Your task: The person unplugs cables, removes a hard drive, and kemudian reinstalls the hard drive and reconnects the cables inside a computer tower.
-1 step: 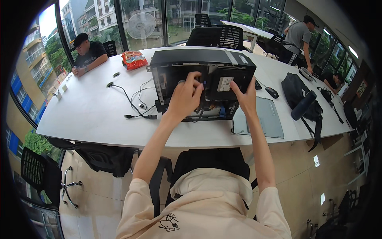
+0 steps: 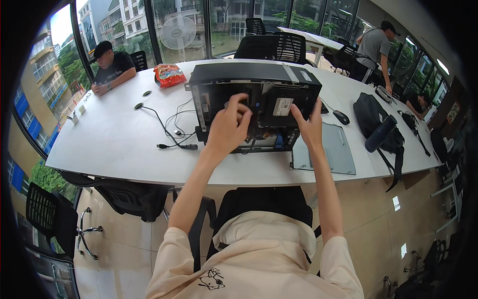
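An opened black desktop computer case [image 2: 224, 73] stands on the white table in front of me, its inner parts facing me. My left hand [image 2: 226, 130] reaches into the left half of the case. Its fingers are bent, and whatever they hold in the dark interior cannot be made out. With my right hand [image 2: 311, 127] I grip the case's right edge, the thumb lying on the front beside a black drive bay with a white label [image 2: 282, 106]. A grey side panel [image 2: 334, 157] lies flat on the table, right of the case.
Black cables [image 2: 174, 139] lie left of the case, and a red snack bag [image 2: 169, 75] sits farther back. To the right are a mouse [image 2: 341, 117], a black backpack [image 2: 368, 112] and a dark bottle [image 2: 380, 133]. A person [image 2: 113, 69] sits at the table's far left.
The fingers of my left hand have shifted slightly inside the case. My right hand keeps its grip on the edge.
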Motion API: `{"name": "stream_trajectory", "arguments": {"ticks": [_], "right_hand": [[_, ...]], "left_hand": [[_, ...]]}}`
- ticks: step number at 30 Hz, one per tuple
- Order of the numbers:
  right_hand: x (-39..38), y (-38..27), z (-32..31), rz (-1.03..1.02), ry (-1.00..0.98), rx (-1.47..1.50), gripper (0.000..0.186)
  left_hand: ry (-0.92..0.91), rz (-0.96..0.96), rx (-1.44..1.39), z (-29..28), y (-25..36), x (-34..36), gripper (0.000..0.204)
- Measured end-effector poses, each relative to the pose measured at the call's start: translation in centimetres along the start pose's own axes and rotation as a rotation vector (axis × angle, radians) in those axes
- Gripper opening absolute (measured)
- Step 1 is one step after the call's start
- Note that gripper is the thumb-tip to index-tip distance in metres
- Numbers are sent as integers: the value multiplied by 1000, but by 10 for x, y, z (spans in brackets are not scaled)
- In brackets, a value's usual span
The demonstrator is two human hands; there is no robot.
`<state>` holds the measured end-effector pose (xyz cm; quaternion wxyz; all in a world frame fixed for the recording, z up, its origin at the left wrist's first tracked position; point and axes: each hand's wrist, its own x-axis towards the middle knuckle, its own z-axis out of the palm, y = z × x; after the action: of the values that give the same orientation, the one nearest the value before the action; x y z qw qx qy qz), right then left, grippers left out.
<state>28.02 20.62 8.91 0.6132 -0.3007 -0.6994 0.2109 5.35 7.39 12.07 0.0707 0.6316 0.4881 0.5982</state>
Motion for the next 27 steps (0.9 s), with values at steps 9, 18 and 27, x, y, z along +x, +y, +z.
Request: {"name": "stream_trajectory", "arguments": {"ticks": [9, 18, 27], "right_hand": [[-141, -48, 44, 412, -399, 133, 40], [-134, -12, 116, 495, -290, 364, 26], [-137, -11, 129, 395, -160, 467, 34]], "left_hand": [[-334, -383, 598, -49, -66, -93, 31], [-163, -381, 298, -16, -102, -88, 24], [-111, -306, 229, -15, -92, -85, 24]]}}
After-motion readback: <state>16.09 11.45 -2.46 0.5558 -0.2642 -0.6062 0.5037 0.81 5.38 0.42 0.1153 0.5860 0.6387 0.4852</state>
